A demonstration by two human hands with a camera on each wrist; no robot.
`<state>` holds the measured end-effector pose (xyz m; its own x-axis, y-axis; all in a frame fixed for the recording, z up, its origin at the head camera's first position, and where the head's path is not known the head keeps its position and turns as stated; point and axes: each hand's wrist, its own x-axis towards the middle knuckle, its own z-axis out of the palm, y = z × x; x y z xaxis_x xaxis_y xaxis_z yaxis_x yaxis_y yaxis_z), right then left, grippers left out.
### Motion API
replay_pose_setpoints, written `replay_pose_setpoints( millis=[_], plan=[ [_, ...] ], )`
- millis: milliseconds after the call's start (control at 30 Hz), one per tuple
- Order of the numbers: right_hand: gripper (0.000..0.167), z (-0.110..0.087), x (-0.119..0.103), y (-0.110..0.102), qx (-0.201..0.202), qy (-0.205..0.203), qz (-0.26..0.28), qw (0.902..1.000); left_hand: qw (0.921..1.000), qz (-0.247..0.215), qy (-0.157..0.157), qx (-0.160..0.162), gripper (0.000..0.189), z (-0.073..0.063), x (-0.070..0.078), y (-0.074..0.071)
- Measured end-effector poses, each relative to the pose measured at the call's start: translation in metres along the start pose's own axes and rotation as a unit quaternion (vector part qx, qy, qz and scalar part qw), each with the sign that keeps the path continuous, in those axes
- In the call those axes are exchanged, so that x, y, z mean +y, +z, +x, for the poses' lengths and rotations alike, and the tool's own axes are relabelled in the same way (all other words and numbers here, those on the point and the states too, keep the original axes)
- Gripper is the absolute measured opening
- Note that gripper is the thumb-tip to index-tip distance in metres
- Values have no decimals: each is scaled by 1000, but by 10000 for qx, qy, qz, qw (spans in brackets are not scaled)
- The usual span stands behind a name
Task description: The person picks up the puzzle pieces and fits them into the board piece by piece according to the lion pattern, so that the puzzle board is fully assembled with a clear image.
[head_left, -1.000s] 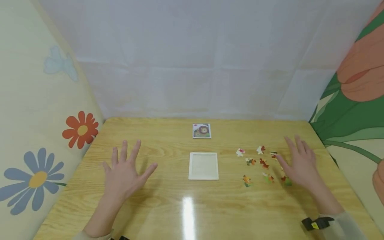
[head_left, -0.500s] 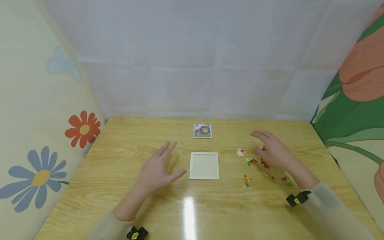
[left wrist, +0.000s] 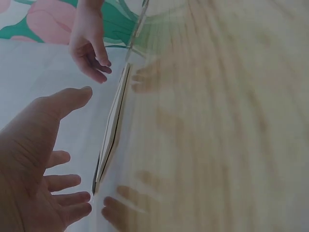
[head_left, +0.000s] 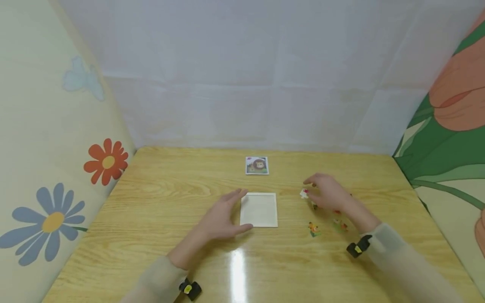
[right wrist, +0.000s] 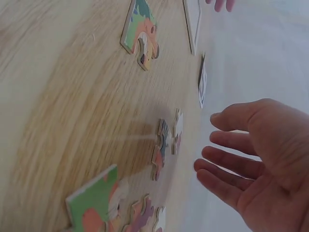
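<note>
I have the right hand [right wrist: 277, 164] at the right of my view, thumb and fingers loosely bent, apart from the jigsaw pieces [right wrist: 141, 216] on the wood-grained table [right wrist: 63, 111]. A green-and-orange piece [right wrist: 136, 28] lies towards the top, a blue-grey one [right wrist: 164, 137] beside a white one [right wrist: 179, 123] lower down. Farther off I make out a white tray [right wrist: 192, 24], a thin card [right wrist: 203, 83] and the left hand's fingertips [right wrist: 219, 5]

Worktop [head_left: 182, 176]: across the lower half of the frame, with the backdrop [head_left: 242, 75] behind it.
Tray [head_left: 259, 210]: on the worktop, lower centre.
Card [head_left: 257, 165]: behind the tray, nearer the frame's centre.
Puzzle pieces [head_left: 313, 229]: scattered right of the tray, lower right.
My left grip [head_left: 221, 219]: along the tray's left side, near corner to far.
My right grip [head_left: 327, 193]: over the puzzle pieces, hiding some.
</note>
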<state>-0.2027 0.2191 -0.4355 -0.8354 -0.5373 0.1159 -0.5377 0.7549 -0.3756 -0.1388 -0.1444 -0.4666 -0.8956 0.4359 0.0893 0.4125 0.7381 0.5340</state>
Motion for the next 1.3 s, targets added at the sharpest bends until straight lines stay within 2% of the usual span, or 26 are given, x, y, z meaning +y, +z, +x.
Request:
replay_pose_setpoints(
  millis=[267, 500, 800, 1000, 1300],
  plan=[
    [30, 5, -2, 9, -296, 189, 30, 9994, 9996, 95, -23, -279, 110, 7, 0, 4],
    [25, 8, -5, 14, -465, 518, -243, 9973, 9984, 374, -32, -425, 96, 11, -1, 6],
    [13, 15, -6, 15, -516, 566, -302, 9966, 9979, 497, -24, -419, 88, 12, -2, 5],
    [16, 18, -3, 18, -462, 605, -191, 9969, 9976, 557, 57, -395, 95, 10, -4, 4],
    [15, 33, -17, 18, 39, 182, -177, 9997, 9976, 384, -43, -567, 97, 11, -6, 0]
  ],
)
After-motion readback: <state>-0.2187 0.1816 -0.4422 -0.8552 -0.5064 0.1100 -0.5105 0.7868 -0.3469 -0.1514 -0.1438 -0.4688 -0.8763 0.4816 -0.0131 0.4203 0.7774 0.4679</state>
